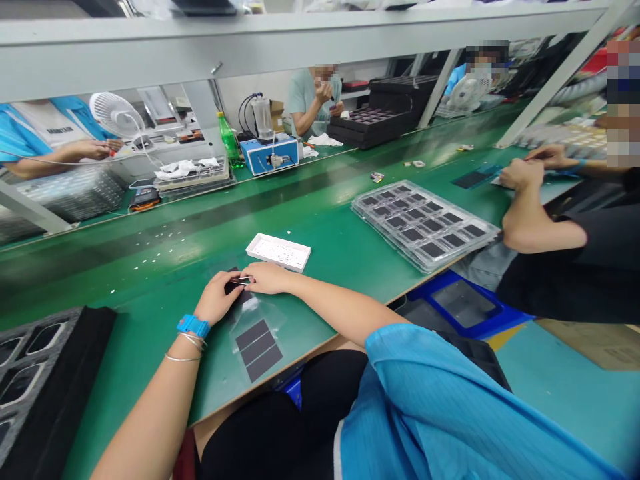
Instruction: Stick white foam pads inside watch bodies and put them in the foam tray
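My left hand (216, 297) rests on the green table (150, 267), fingers curled down on a small dark rectangular part (231, 286). My right hand (267, 277) is closed in a pinch on thin metal tweezers (242, 280) whose tip points left onto that part. A clear plastic sheet (257, 333) carrying three dark grey strips (259, 348) lies just nearer to me than the hands. A shallow white tray (278, 252) with tiny specks in it sits right behind my right hand.
A black foam tray (40, 380) with cut-outs fills the near left. A clear compartment tray (425, 223) of dark parts lies to the right, beside a co-worker's arm (530, 220). Across the table sit a blue box device (273, 157), a green bottle (229, 139), a fan (114, 113) and other workers.
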`<control>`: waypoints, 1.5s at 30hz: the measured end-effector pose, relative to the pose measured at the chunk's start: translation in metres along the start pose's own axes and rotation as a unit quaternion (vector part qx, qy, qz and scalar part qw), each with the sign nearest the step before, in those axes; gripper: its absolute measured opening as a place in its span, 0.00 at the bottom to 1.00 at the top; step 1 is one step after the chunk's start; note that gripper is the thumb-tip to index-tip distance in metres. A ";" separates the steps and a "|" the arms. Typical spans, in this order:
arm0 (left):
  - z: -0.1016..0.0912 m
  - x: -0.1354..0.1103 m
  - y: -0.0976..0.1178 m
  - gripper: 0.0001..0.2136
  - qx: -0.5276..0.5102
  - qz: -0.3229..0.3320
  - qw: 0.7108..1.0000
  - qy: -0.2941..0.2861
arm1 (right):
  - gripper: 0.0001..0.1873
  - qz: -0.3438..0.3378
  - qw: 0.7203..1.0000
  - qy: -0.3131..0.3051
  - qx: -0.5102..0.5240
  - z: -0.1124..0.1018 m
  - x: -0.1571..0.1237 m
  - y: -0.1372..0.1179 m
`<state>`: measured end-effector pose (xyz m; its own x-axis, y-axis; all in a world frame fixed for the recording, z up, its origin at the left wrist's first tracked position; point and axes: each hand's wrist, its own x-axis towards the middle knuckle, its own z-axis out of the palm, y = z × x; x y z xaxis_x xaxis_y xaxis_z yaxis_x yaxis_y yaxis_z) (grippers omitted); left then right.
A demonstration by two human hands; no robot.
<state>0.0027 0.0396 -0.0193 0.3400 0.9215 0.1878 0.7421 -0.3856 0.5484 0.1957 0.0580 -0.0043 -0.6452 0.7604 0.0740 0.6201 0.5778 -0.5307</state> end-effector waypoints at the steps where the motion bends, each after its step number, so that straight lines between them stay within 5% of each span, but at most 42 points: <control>1: 0.000 0.000 0.000 0.20 0.001 0.001 1.000 0.000 | 0.12 0.000 1.000 0.001 0.001 0.000 0.000 0.000; 45: 0.000 0.000 0.002 0.19 -0.004 0.004 1.000 0.000 | 0.09 0.006 1.000 0.003 0.018 -0.001 -0.001 0.000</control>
<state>0.0040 0.0391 -0.0183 0.3448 0.9187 0.1924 0.7345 -0.3917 0.5542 0.1967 0.0577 -0.0041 -0.6348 0.7694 0.0716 0.6120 0.5571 -0.5613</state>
